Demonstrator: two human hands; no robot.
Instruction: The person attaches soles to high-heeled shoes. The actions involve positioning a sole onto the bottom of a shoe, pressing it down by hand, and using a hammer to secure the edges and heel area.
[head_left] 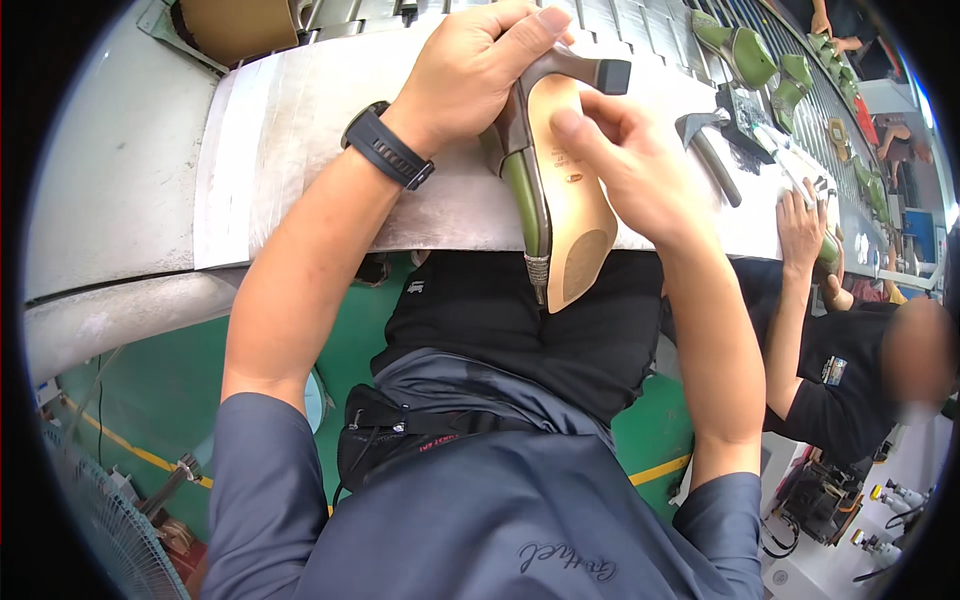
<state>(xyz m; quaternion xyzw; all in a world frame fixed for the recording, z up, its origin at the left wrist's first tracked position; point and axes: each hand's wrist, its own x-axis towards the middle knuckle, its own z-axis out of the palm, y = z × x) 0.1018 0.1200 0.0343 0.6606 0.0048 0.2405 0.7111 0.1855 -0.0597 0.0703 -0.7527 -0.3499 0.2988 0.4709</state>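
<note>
Over the near edge of the white worktable (290,150) I hold a dark brown heeled shoe (517,115), sole side up and toe toward me. A green shoe last (522,195) shows along its side, and sparkly trim sits near the pointed toe. My left hand (475,75) is closed around the heel end, beside the dark heel with its black tip. A tan outsole (575,200) lies along the shoe's underside; at the toe its tip stands apart from the upper. My right hand (640,165) grips the outsole's right edge, thumb on its face and fingers partly hidden behind.
A hammer (712,155) lies right of my right hand, beside a black box (745,125). Several green shoe lasts (745,55) rest on the slatted metal conveyor (680,25) beyond. A co-worker's hand (803,230) is at the right. A fan (105,520) stands lower left.
</note>
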